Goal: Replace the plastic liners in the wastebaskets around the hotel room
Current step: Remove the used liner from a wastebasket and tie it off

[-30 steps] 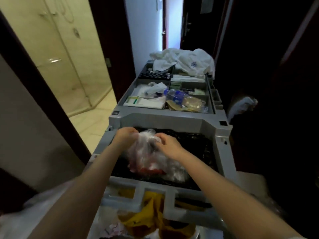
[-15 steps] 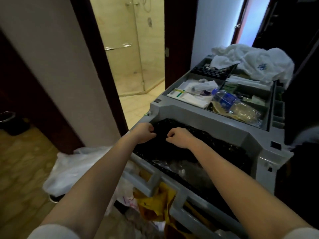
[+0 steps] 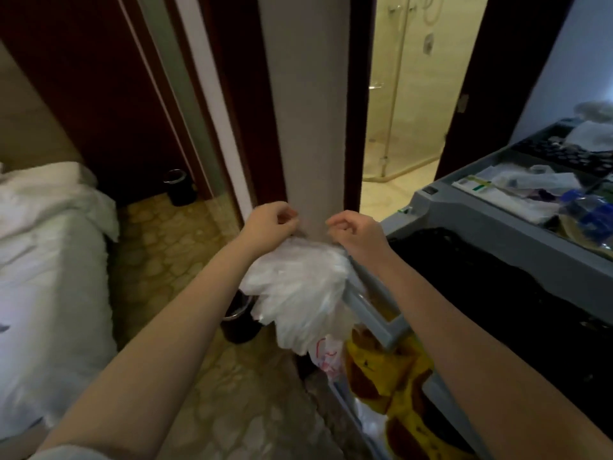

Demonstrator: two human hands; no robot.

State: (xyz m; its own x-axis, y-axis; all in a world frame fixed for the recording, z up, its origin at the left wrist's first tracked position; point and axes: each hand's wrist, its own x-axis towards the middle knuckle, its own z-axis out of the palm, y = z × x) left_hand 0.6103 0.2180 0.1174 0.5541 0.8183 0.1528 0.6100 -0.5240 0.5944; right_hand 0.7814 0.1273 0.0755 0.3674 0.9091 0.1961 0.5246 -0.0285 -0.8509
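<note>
While looking down past two bare forearms: rumpled white bed (image 3: 49, 260) along the whole left side, on patterned floor. Grey housekeeping cart (image 3: 481, 220) at right, with a black bag (image 3: 497, 293) lining its big open bin and a top tray of papers, packets and a blue-labelled water bottle (image 3: 587, 217). Pale wall pillar (image 3: 308, 111) straight ahead, between dark wood panelling and a doorway onto a glass shower screen (image 3: 398, 94). White liner (image 3: 298, 287) held up in the air in front of the pillar, just beside the cart's near corner, hanging crumpled below both hands and hiding part of the near wastebasket (image 3: 237, 322) on the floor beneath. Yellow cloth (image 3: 391, 376) bunched low in the cart, with a red-printed bag (image 3: 326, 355) next to it. Small far wastebasket (image 3: 179, 187) against the panelling beyond the bed. Left hand (image 3: 268, 224) and right hand (image 3: 358, 232) near each other but apart, each with fingers curled and thumb pinched to forefinger at the liner's top edge; thin film between the fingertips too blurred to make out.
</note>
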